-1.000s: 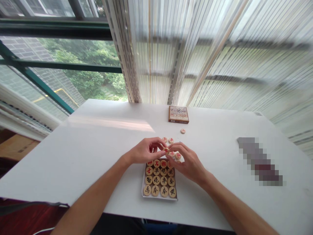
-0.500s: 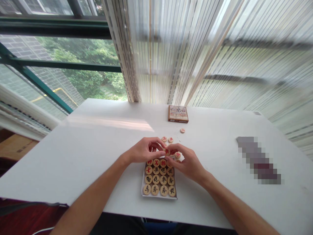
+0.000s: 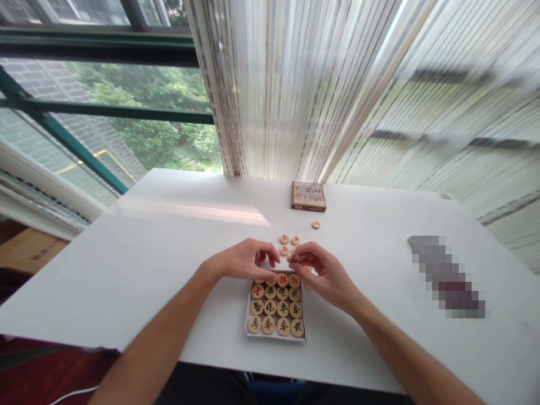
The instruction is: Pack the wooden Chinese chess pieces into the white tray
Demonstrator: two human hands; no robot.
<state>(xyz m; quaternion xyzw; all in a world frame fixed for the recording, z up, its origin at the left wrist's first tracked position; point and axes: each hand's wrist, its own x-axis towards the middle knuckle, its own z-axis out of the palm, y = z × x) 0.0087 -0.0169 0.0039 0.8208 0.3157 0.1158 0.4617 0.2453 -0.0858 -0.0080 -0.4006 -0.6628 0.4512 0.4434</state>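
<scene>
A shallow white box (image 3: 275, 339) near the table's front edge holds rows of round wooden chess pieces with black and red characters. Over its upper left corner is my left hand (image 3: 248, 260), thumb and fingers apart with nothing between them. My right hand (image 3: 323, 274), at the box's upper right, pinches a wooden piece (image 3: 291, 258) between thumb and fingers. Just beyond the box lie loose red-marked pieces, among them one (image 3: 284, 239) beside another (image 3: 296, 240). Another loose piece (image 3: 308, 269) is partly hidden by my right hand.
A flat printed box (image 3: 308, 196) lies at the table's back edge, with a single piece (image 3: 316, 224) in front of it. A pixelated dark object (image 3: 447, 275) is on the right of the white table (image 3: 126, 270). Curtains and a window stand behind.
My left hand has come away from the piece and opened. The piece stays in my right hand, now tilted. More of the loose pieces beyond the box show.
</scene>
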